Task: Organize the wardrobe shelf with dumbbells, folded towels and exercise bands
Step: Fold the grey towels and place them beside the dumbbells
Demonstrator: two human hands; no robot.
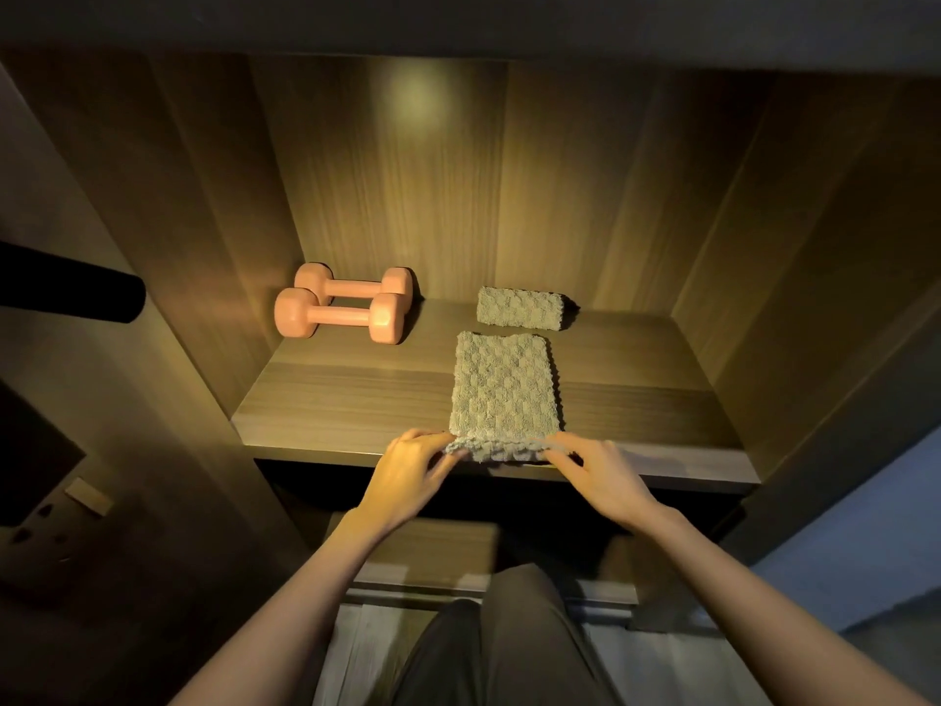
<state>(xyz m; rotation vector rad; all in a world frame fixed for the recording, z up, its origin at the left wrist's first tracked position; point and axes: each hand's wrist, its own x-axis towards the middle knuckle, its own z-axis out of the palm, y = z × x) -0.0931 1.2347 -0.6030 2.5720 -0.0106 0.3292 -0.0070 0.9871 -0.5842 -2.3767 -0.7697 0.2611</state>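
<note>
A grey checkered towel lies lengthwise on the wooden wardrobe shelf, its near edge hanging just over the shelf's front lip. My left hand pinches that edge at its left corner and my right hand pinches it at the right corner. A second grey towel, folded small, sits behind it near the back wall. Two pink dumbbells lie side by side at the back left of the shelf. No exercise bands are in view.
The shelf is boxed in by wooden side walls and a back panel, with a board overhead. A dark rod end juts in from the left. My legs and a lower wooden ledge are below the shelf front.
</note>
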